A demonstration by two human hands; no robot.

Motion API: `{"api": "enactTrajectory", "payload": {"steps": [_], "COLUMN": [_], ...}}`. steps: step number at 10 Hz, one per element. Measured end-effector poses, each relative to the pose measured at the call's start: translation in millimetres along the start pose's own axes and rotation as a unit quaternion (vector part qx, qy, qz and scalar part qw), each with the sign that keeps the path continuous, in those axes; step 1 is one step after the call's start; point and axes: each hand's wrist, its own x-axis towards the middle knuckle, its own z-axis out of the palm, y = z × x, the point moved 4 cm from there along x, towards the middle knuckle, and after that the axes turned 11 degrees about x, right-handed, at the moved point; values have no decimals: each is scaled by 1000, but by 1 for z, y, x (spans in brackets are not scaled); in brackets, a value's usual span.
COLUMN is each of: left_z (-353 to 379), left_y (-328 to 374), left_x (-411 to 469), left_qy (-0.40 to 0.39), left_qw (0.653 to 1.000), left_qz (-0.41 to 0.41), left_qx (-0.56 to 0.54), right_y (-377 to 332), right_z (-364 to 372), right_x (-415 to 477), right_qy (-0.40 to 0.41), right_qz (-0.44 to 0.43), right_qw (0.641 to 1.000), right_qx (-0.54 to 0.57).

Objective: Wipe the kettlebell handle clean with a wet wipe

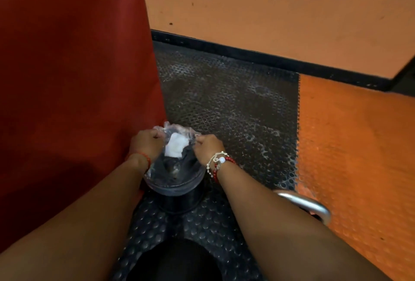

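Both hands are down at the small black round bin (179,201). It stands on the black studded rubber floor mat (235,105), tight against the mat's left edge, where the tall red padded panel (74,78) rises. The left hand (147,143) and the right hand (207,146) each have their fingers curled, pinching opposite sides of the clear plastic liner (171,127) at the bin's rim. The crumpled white wet wipe (175,148) lies inside the liner, between the two hands. Open mat runs beyond the bin up to the orange wall (269,11). The silver metal kettlebell handle (307,204) shows at the mat's right edge, beside the orange studded mat (359,146). The right forearm covers the rest of the kettlebell. The fingertips are too blurred to tell apart.
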Motion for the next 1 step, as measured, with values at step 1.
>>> {"api": "enactTrajectory", "payload": {"steps": [1], "left_z": [-4], "left_y": [11], "left_x": [-8], "left_qy": [37], "left_qw": [998], "left_qz": [12], "left_qx": [50], "right_y": [3], "right_z": [-10], "right_x": [-9], "right_qy": [-9], "right_qz": [6], "right_qw": [997], "right_qx": [-72]}}
